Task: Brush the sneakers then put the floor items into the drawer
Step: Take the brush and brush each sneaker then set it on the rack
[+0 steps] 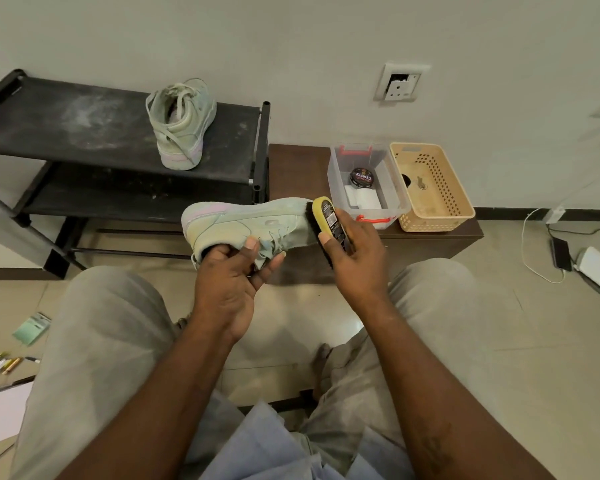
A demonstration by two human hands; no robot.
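Note:
My left hand point(231, 277) grips a pale green sneaker point(246, 221) at its opening, holding it on its side in front of me with the toe pointing right. My right hand point(355, 258) holds a yellow-backed shoe brush point(326, 216), its dark bristles against the sneaker's toe. The second pale green sneaker point(181, 124) stands on the top shelf of the black shoe rack point(66, 123). On the floor at the left lie a green packet point(32, 329) and several pens point(4, 363).
A low brown cabinet point(298, 171) holds a clear plastic box point(364, 183) with a polish tin point(361, 176) and a beige perforated basket point(432, 187). Cables and a white adapter point(598, 270) lie on the floor at right. White paper point(0, 414) lies at lower left.

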